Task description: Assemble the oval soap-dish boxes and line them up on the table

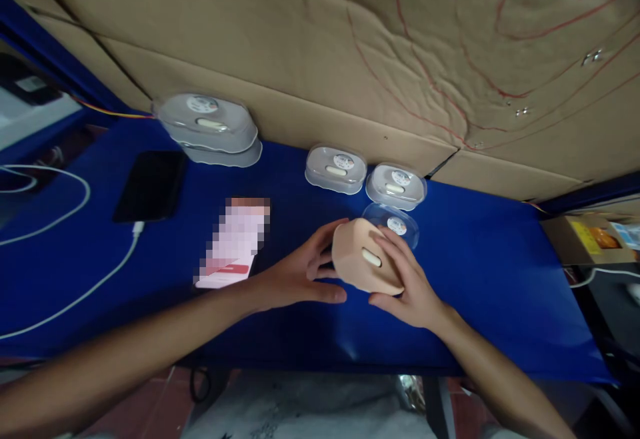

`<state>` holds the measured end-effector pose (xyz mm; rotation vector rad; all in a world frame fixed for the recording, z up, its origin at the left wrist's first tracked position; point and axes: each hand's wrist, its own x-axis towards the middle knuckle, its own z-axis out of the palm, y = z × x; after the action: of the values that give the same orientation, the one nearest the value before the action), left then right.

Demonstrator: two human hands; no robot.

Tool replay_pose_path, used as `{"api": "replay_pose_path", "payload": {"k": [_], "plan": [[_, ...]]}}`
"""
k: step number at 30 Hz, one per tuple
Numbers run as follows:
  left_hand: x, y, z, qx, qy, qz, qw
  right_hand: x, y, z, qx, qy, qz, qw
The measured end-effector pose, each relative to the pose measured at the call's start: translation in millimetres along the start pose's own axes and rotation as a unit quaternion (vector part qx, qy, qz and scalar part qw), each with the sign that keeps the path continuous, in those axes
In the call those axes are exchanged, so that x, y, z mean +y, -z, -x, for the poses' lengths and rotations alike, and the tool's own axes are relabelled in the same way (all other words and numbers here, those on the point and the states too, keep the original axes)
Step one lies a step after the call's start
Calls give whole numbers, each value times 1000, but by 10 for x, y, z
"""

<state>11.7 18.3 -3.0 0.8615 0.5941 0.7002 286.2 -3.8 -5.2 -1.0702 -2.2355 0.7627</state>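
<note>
Looks like a handling step: right hand (415, 292) grips the beige box (353, 252) above the desk (480, 272), right of centre. Left hand (295, 276) spread at its left end, contact unclear. Clear lid (411, 227) just beyond. Next move probably calls for steady two-handed support.

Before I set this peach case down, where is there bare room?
Widest: the blue tabletop between the right hand and the brown box. Smaller: between the left gray stack and the middle gray case. Crowded: beyond the peach case, around the clear lid and right gray case.
</note>
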Motion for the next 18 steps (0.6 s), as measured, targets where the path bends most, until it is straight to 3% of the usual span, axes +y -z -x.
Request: {"api": "replay_pose_path", "payload": {"k": [4,9,12,15,18], "plan": [[11,-32,39,13,7,-34,999,-9,-73,-4,-26,32,81,996],[41,5,12,26,10,-79,996,-28,-51,-25,-10,4,21,1000],[36,16,-8,25,10,-74,997,-18,-8,-26,-18,-10,-5,1000],[45,5,-6,48,25,-43,998,37,53,-25,-74,20,21,997],[77,-3,3,102,50,15,993,165,148,-41,-46,24,86,995]]}}
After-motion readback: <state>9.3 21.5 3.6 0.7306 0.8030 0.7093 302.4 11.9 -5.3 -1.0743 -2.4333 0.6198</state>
